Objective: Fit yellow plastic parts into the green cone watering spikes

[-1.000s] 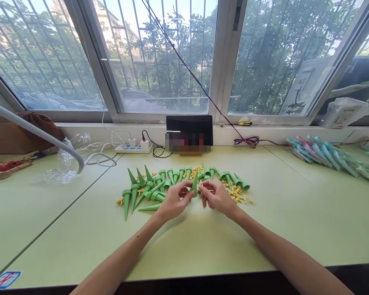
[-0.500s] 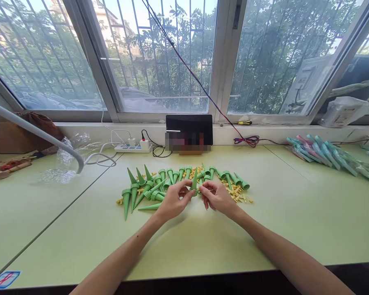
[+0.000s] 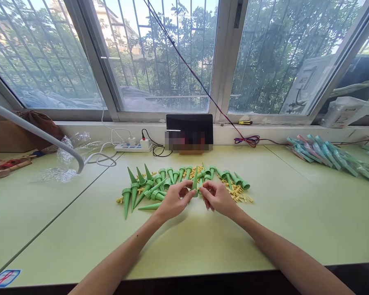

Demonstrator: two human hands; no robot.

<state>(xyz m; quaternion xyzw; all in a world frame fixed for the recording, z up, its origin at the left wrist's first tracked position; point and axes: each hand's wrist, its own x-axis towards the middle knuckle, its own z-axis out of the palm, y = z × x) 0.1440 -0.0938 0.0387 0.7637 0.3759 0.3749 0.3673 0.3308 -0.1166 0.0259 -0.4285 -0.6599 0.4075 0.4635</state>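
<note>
My left hand [image 3: 177,199] is closed on a green plastic watering spike [image 3: 195,180], whose tip points up. Close beside its lower end, the pinched fingertips of my right hand [image 3: 215,196] hold a small yellow peg [image 3: 200,188], mostly covered by the fingers. Behind and to the left of my hands lie many more green spikes [image 3: 126,200], some standing tip up, others on their sides. A heap of small yellow pegs [image 3: 240,195] spreads on the table just past my right hand, with others among the spikes.
On the pale green table [image 3: 184,254], a tablet [image 3: 189,123] stands at the back against the wall. Left of it are a white power strip [image 3: 132,147] and cables. Bagged items [image 3: 322,151] lie at the right, and a grey curved tube [image 3: 49,137] crosses the left side.
Both hands stay nearly in place. The right fingertips have shifted very slightly at the spike's lower end; the spike remains upright in the left hand.
</note>
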